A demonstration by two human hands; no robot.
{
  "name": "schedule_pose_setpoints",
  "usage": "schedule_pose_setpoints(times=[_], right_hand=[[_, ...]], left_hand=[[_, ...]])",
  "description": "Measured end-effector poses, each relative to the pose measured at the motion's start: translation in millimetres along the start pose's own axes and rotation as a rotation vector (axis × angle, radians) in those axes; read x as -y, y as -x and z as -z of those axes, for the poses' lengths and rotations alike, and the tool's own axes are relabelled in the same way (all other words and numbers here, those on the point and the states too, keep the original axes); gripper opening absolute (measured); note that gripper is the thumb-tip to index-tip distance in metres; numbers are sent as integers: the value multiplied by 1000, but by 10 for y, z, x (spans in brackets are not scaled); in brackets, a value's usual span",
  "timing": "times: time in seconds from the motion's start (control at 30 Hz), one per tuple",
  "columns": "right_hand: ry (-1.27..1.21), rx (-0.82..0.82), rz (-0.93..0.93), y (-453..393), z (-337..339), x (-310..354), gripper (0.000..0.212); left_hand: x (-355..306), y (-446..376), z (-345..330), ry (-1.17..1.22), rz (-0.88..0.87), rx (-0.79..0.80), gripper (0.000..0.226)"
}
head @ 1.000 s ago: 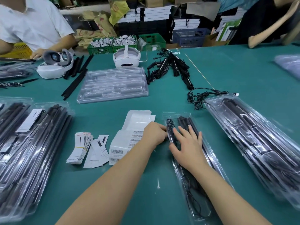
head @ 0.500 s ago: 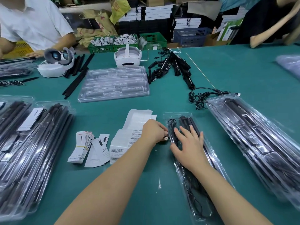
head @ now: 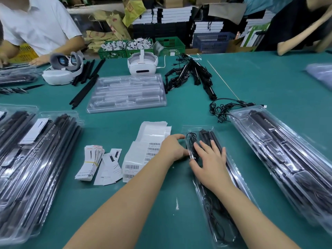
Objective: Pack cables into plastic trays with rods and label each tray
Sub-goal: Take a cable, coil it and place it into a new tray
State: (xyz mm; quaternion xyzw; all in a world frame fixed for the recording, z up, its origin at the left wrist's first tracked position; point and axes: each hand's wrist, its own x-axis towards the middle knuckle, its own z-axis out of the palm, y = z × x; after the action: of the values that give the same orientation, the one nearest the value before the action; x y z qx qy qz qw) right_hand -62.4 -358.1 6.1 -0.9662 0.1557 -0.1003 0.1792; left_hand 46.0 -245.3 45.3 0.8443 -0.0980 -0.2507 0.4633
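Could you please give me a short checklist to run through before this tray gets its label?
1. Narrow tray lies flat on the table: ok.
2. Rods sit inside the tray: ok.
3. Cable tucked fully into its slot: cannot tell, the hands cover part of it.
4. Right hand rests flat on the tray, steadying it: ok.
5. Left hand at the tray's left edge; whether its fingers hold anything: cannot tell.
6. Barcode labels lie just left of the tray, close by: ok.
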Motion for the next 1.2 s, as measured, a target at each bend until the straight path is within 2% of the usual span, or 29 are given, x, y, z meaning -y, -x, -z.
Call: schedule_pose_setpoints(times=[0.13, 0.3, 0.47, 0.73, 0.83, 0.97, 1.07, 1.2], right_hand=[[-5, 1, 0, 1, 6, 0, 63], [-17, -2, -8, 3, 20, 14, 63], [-34, -2, -10, 18, 31, 16, 62], [-6, 6, -14, 11, 26, 19, 63], [30, 16, -12, 8, 21, 29, 63], [55, 28, -11, 9, 32, 40, 63], [38, 28, -14, 14, 47, 42, 63], [30, 32, -15, 14, 53, 51, 63]], left_hand=[[-52, -51, 23, 54, 65, 102, 73], [-126, -90, 86, 43, 93, 184, 93], [-134, -122, 73, 108, 91, 171, 88], [-50, -137, 24, 122, 46, 94, 57], [10, -143, -12, 3, -4, 48, 32], [-11, -136, -64, -57, -17, 26, 22], [-16, -160, -79, -7, -10, 4, 41], [-4, -153, -15, 136, 36, 101, 77]])
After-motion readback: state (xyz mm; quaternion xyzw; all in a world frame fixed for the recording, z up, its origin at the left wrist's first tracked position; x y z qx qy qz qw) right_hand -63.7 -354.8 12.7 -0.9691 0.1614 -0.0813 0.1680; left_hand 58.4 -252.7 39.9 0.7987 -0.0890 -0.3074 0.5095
